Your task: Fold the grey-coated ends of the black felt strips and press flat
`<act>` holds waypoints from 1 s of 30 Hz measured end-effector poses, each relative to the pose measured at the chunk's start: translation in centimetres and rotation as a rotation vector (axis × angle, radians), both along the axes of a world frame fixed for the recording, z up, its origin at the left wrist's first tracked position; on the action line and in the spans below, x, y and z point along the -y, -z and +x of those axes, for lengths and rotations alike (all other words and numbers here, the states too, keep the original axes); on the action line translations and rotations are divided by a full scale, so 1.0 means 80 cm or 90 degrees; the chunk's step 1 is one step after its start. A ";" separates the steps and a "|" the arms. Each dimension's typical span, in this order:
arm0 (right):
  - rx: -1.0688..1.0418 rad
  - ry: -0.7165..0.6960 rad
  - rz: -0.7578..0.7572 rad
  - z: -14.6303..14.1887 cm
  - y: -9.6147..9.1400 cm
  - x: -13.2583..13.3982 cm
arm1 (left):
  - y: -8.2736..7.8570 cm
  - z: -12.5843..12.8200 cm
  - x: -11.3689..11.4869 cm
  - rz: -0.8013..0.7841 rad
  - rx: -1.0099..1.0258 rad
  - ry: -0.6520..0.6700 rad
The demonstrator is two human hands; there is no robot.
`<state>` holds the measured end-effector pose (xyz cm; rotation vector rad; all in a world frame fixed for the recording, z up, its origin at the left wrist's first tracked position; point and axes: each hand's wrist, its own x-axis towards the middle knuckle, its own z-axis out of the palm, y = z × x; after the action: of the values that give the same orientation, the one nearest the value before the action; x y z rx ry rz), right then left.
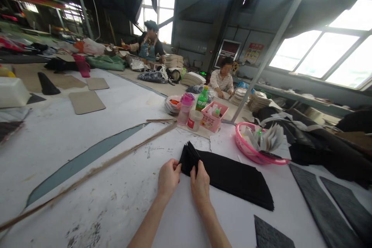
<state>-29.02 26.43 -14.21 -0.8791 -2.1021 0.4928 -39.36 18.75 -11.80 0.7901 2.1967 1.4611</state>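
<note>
Your black fabric stack lies flat on the bench, mostly to the right of your 2 hands. Its long axis runs from the end at your fingers off to the right, slanting a little toward you. Your right hand is nearer the stack's main body; your left hand is at its left end. There, several layers stand up in a fanned fold: your right fingers are closed around its near side, while your left thumb and forefinger pinch the outer edge. Neither hand is spread.

Beyond the stack, to your right, a pink basin holds loose papers, with a dark object across its near rim; you can't tell what it is. Straight ahead, a pink box holds white items and something green. Just left of it are a red-labelled tub, a pink-lidded bottle and, behind, a green bottle.
</note>
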 end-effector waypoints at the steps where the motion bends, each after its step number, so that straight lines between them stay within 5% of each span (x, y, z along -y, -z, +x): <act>1: 0.001 0.001 -0.001 0.000 0.001 0.000 | 0.000 0.001 0.000 0.001 -0.006 -0.003; 7: 0.030 -0.026 0.024 -0.001 -0.004 0.001 | 0.002 -0.003 -0.002 -0.010 -0.058 -0.034; 16: 0.261 -0.094 0.074 0.007 -0.037 0.026 | -0.013 -0.003 0.013 -0.048 -0.215 -0.124; 21: 0.288 -0.052 0.084 0.020 -0.046 0.039 | 0.005 0.006 0.012 -0.044 -0.498 0.027; 25: 0.280 -0.032 -0.007 0.078 -0.068 0.112 | 0.014 0.011 0.021 -0.017 -0.490 0.032; 28: 0.308 -0.140 -0.054 0.161 -0.091 0.187 | 0.017 0.010 0.025 -0.012 -0.450 -0.015; 30: 0.301 -0.128 -0.059 0.227 -0.105 0.229 | 0.017 0.009 0.028 -0.018 -0.431 -0.047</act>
<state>-10.89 8.08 -5.80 -0.9073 -2.6355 0.5276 -38.61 16.51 -13.16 1.3612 2.7379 1.3161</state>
